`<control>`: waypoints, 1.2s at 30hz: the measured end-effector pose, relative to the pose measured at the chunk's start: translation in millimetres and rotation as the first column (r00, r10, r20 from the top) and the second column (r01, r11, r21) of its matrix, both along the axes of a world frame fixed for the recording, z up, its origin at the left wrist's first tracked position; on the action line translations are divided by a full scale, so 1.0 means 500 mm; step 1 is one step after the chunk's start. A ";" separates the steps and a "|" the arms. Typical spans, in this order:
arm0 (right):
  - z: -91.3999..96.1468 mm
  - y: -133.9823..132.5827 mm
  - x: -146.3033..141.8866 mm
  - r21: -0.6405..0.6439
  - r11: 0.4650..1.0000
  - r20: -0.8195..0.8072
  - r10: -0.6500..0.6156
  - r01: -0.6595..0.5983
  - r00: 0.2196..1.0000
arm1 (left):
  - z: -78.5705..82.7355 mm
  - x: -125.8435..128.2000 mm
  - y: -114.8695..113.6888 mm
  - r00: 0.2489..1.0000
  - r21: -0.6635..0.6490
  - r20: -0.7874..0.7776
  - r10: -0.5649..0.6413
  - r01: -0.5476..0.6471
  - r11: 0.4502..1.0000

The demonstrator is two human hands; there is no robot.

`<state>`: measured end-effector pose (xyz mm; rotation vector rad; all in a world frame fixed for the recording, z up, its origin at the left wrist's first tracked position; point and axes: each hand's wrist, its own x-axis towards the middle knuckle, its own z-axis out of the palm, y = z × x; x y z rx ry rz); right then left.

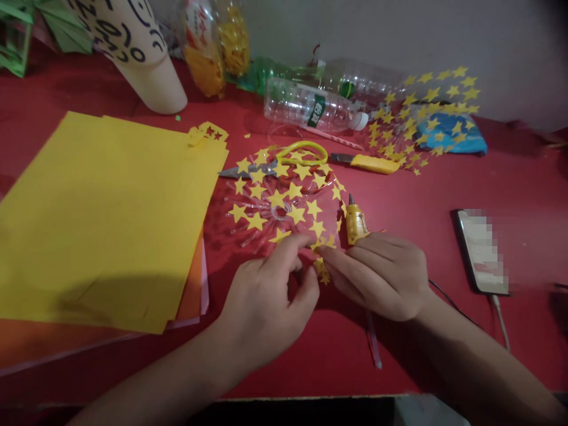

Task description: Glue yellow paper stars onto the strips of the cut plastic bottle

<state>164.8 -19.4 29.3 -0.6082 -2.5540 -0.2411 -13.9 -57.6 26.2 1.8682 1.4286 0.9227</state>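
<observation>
A flattened clear plastic bottle flower (pixel 279 207) with yellow paper stars glued on its strips lies on the red table (pixel 399 195). My left hand (pixel 266 302) has its fingers curled, the forefinger pressing the near edge of the flower. My right hand (pixel 381 272) is closed around a yellow hot glue gun (pixel 355 222), whose nozzle points away, and its fingertips pinch at small yellow stars (pixel 322 269) between the two hands.
A stack of yellow and orange paper (pixel 102 213) covers the left. Yellow-handled scissors (pixel 288 157) and a yellow utility knife (pixel 366 163) lie behind the flower. Further back are clear bottles (pixel 310 106) and another starred flower (pixel 426 112). A phone (pixel 481 251) lies at the right.
</observation>
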 end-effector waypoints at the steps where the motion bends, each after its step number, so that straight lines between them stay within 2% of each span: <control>1: -0.002 0.001 0.000 0.011 1.000 -0.001 0.006 -0.005 1.000 | 0.000 0.000 0.000 1.000 -0.014 0.015 0.000 0.000 1.000; 14: -0.011 0.006 -0.003 0.063 0.997 -0.005 0.034 -0.033 0.999 | 0.002 0.001 0.003 0.990 -0.174 0.131 0.042 -0.018 0.985; 17: -0.013 0.006 -0.003 0.073 0.997 -0.016 0.039 -0.037 0.999 | 0.004 0.000 0.005 0.996 -0.167 0.080 0.050 -0.036 0.985; 21: -0.006 0.003 0.002 0.093 0.996 -0.015 0.003 -0.001 1.000 | 0.001 -0.001 0.003 0.993 -0.029 -0.094 0.078 -0.081 0.996; 27: 0.011 0.001 0.011 0.125 0.991 0.004 -0.041 0.040 0.999 | -0.008 -0.005 -0.005 0.963 0.224 -0.254 0.094 -0.036 0.974; 32: 0.034 -0.005 0.016 0.125 0.988 -0.021 -0.089 0.091 0.996 | -0.001 -0.009 -0.009 0.933 0.303 -0.336 0.131 -0.025 0.953; 36: 0.057 -0.003 0.023 0.102 0.969 -0.048 -0.220 0.224 0.974 | 0.003 -0.014 -0.011 0.921 0.346 -0.350 0.171 -0.043 0.937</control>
